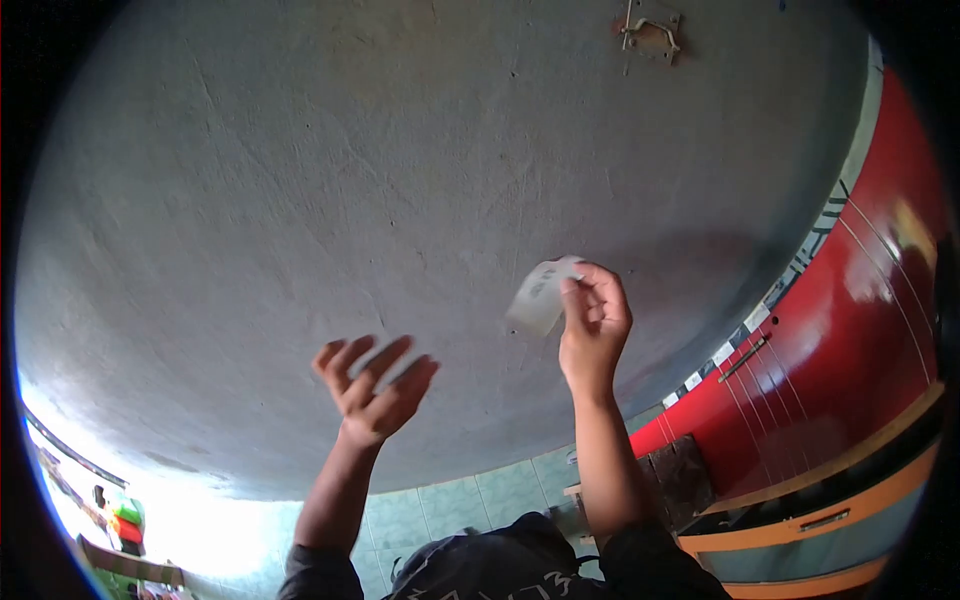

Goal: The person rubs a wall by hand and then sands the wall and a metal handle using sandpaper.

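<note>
My right hand (598, 312) is raised before a grey plastered surface (430, 180), its thumb and fingers pinched on the edge of a small whitish sheet (543, 293). Dark markings show on the sheet, which looks thin and hangs to the left of the fingers, slightly blurred. Lower and farther left, my left hand (373, 388) is held up with its fingers spread and nothing in them. A gap separates it from the sheet.
A metal latch (652, 34) is fixed to the grey surface at upper right. Glossy red panels (780, 370) with a handle curve along the right, above an orange-framed cabinet (810, 545). Pale green tiles (450, 505) lie below; bright light enters at lower left.
</note>
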